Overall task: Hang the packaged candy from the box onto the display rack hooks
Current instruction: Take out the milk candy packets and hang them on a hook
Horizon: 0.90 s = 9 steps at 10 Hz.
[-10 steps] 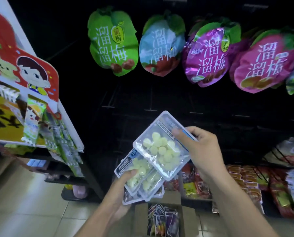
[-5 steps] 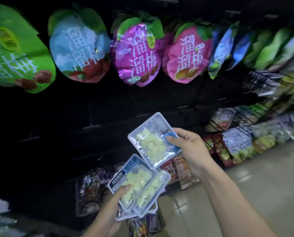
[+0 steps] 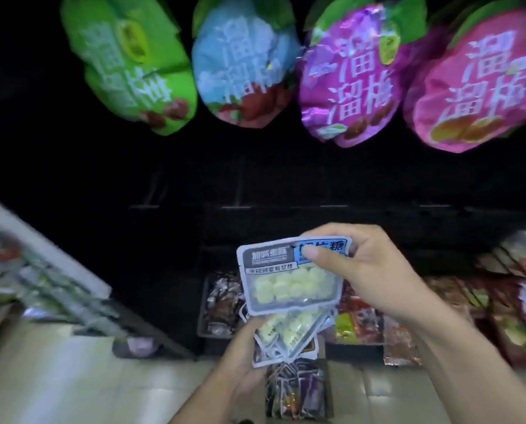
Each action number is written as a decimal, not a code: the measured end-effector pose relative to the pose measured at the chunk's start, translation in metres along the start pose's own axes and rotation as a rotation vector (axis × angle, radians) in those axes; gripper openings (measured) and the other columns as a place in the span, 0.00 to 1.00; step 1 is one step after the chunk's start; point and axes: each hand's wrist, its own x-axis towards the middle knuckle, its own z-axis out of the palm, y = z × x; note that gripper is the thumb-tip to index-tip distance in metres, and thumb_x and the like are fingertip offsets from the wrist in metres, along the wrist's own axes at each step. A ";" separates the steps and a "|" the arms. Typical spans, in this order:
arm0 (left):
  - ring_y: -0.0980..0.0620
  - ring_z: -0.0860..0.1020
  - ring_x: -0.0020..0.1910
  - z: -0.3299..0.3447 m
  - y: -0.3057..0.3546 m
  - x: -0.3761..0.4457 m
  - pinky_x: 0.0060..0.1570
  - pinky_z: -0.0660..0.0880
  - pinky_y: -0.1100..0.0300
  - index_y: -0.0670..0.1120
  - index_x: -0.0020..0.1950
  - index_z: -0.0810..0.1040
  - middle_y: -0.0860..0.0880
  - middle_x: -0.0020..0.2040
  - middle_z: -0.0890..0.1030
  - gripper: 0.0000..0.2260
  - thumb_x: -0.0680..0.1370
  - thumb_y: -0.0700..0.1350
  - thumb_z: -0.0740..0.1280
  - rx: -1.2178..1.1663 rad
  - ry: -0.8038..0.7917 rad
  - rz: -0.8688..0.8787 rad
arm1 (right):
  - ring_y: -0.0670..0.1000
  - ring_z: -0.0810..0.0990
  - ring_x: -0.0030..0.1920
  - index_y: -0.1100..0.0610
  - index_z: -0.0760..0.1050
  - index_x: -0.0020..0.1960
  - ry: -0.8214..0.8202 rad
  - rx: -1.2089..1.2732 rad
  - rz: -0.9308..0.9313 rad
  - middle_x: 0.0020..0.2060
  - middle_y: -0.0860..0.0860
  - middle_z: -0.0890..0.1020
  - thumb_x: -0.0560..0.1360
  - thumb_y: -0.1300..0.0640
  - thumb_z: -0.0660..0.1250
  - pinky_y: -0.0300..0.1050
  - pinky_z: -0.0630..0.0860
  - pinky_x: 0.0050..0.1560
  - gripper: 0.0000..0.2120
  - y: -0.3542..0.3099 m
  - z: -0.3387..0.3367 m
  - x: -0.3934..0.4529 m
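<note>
Lowered right hand (image 3: 368, 270) pinching candy pack (image 3: 289, 276) (thumb on label), left hand (image 3: 240, 356) gripping stack (image 3: 289, 335)

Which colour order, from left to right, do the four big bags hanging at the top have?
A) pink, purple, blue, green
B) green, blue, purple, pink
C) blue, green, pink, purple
B: the green bag hangs leftmost, then the blue bag, then the purple bag, and the pink bag is at the right.
</note>
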 end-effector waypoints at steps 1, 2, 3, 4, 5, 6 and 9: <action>0.37 0.82 0.59 -0.029 0.000 -0.016 0.63 0.76 0.41 0.44 0.61 0.82 0.38 0.61 0.84 0.17 0.74 0.45 0.69 -0.106 0.105 0.090 | 0.49 0.86 0.54 0.54 0.84 0.59 -0.312 0.020 0.078 0.51 0.48 0.88 0.82 0.58 0.67 0.44 0.81 0.57 0.10 0.010 0.042 0.038; 0.41 0.83 0.49 -0.059 -0.008 -0.031 0.51 0.79 0.48 0.41 0.56 0.81 0.39 0.50 0.86 0.09 0.80 0.45 0.67 -0.116 0.222 0.130 | 0.45 0.86 0.51 0.51 0.85 0.57 -0.309 -0.013 0.116 0.49 0.46 0.88 0.82 0.58 0.67 0.39 0.81 0.54 0.09 0.031 0.092 0.073; 0.40 0.83 0.50 -0.085 -0.020 -0.043 0.52 0.80 0.48 0.39 0.58 0.81 0.41 0.46 0.86 0.13 0.80 0.47 0.69 -0.211 0.357 0.165 | 0.49 0.86 0.46 0.49 0.84 0.51 -0.131 -0.027 0.132 0.45 0.49 0.87 0.81 0.56 0.69 0.42 0.80 0.47 0.05 0.049 0.138 0.103; 0.34 0.82 0.58 -0.112 -0.020 -0.037 0.60 0.80 0.41 0.41 0.65 0.82 0.36 0.59 0.85 0.31 0.65 0.50 0.81 -0.261 0.217 0.101 | 0.46 0.83 0.45 0.49 0.81 0.49 -0.031 -0.023 0.087 0.44 0.46 0.86 0.81 0.55 0.69 0.39 0.77 0.44 0.03 0.052 0.168 0.130; 0.44 0.85 0.40 -0.124 -0.013 -0.039 0.36 0.84 0.54 0.39 0.58 0.81 0.42 0.44 0.88 0.17 0.74 0.46 0.76 -0.212 0.188 0.168 | 0.45 0.84 0.45 0.48 0.81 0.47 0.065 0.009 -0.001 0.42 0.45 0.85 0.81 0.55 0.69 0.41 0.79 0.47 0.05 0.042 0.183 0.148; 0.46 0.84 0.37 -0.132 0.003 -0.042 0.38 0.83 0.54 0.41 0.51 0.83 0.45 0.36 0.87 0.12 0.78 0.50 0.71 -0.182 0.199 0.196 | 0.47 0.83 0.40 0.47 0.80 0.45 0.187 0.023 -0.032 0.40 0.47 0.85 0.81 0.55 0.69 0.43 0.79 0.43 0.07 0.038 0.190 0.158; 0.47 0.86 0.38 -0.145 0.042 -0.054 0.38 0.80 0.56 0.43 0.58 0.82 0.45 0.44 0.88 0.11 0.78 0.45 0.67 -0.121 0.077 0.241 | 0.37 0.80 0.39 0.51 0.81 0.49 0.260 -0.152 -0.006 0.40 0.41 0.82 0.81 0.57 0.69 0.27 0.73 0.36 0.04 0.037 0.204 0.177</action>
